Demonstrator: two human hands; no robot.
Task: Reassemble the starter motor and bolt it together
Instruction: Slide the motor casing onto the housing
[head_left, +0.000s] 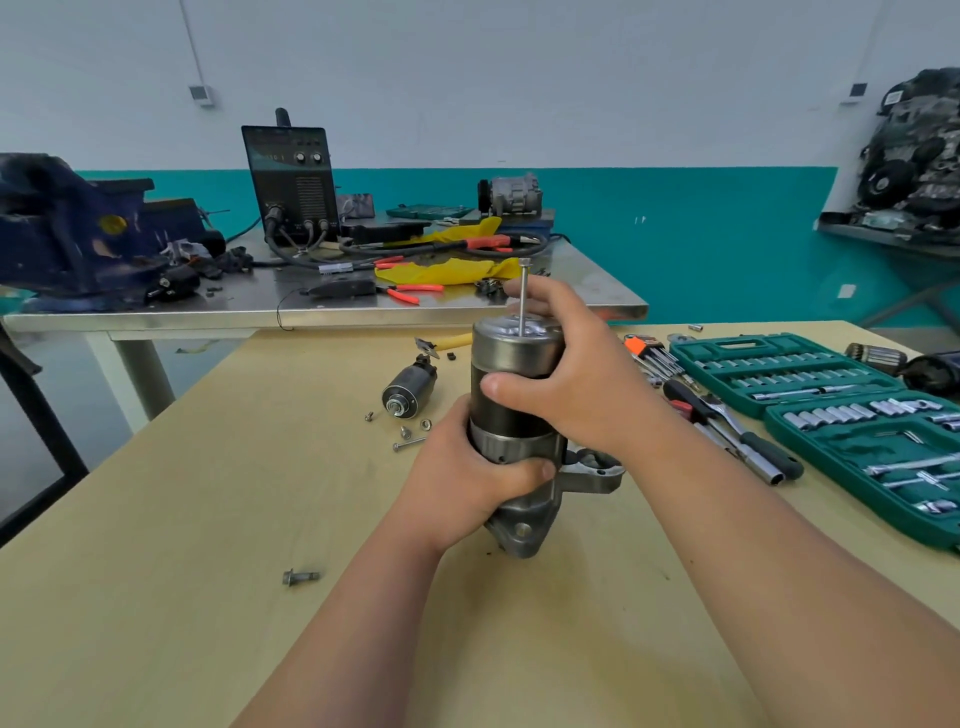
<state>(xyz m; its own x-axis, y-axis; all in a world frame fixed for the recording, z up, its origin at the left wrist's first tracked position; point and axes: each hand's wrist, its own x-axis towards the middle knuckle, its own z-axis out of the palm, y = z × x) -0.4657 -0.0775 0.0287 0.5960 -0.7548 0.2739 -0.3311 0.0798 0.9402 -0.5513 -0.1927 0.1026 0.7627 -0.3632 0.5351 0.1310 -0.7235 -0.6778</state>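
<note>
- Left hand grips the lower end of the starter motor, fingers curled round the grey collar and thumb across its front.
- Right hand holds the upper body. Its thumb lies on the dark middle band and its fingers wrap round the far side.
- One right finger is raised behind the top cap, next to the long bolt. Cannot tell whether it touches the bolt.
- Motor stands upright near the middle of the wooden table, with the nose casting and mounting ears down on the surface.
- Long bolt stands upright out of the silver end cap, most of its shank exposed and its head uppermost.
- Solenoid lies on its side to the left of the motor, apart from it.
- Small screws and nuts are scattered between the solenoid and the left hand.
- One flanged bolt lies alone, nearer the table's front left.
- To the right, an open green socket set, with a ratchet and hex keys beside it.
- Behind, a metal bench carries a blue vise, a black welder, a yellow rag and red-handled pliers.
</note>
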